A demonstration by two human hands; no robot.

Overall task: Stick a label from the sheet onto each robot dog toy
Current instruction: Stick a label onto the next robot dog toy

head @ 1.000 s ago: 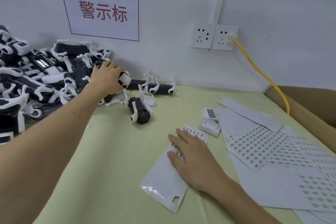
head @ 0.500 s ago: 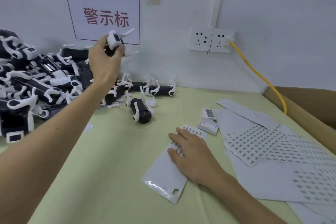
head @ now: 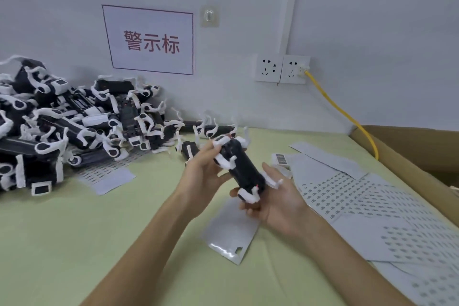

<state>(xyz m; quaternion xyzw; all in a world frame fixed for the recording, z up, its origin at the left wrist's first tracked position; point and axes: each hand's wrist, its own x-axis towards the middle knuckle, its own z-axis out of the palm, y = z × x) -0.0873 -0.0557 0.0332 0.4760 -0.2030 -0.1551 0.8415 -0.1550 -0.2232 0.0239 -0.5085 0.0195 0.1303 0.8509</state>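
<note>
Both hands hold one black-and-white robot dog toy [head: 242,171] above the green worktop [head: 74,243] — left hand [head: 206,176] fingers curled round its far end, right hand [head: 275,204] cupping the near end — label sheets [head: 347,196] lying just right.

Robot dog toy [head: 242,169] glossy black/white plastic, label sheets [head: 352,194] matt paper, table [head: 74,243] green cloth

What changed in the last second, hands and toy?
The left hand lifted a robot dog toy from the pile and brought it to table centre. The right hand left the label sheet and now grips the toy too. Pile and spare sheets unchanged.
</note>
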